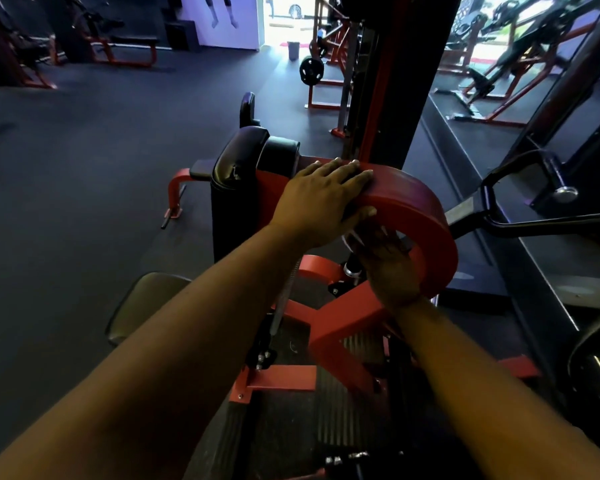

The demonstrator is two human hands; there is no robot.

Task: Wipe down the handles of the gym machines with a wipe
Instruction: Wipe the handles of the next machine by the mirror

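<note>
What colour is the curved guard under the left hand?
Red, clearest in the head view: curved guard, left hand resting on top.

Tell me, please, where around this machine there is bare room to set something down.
The dark floor left of the black pads is bare. The grey seat is free. It is crowded at the red wheel, where the left hand and right hand rest.

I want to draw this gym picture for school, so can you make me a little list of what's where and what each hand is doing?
place: gym with dark floor
left hand: flat on top of the red curved guard, fingers straight
right hand: inside the guard's curve, fingers spread; something pale by the fingers, maybe a wipe, unclear
black pad: left of the guard
black handle: right of the guard, untouched
seat: lower left
</note>
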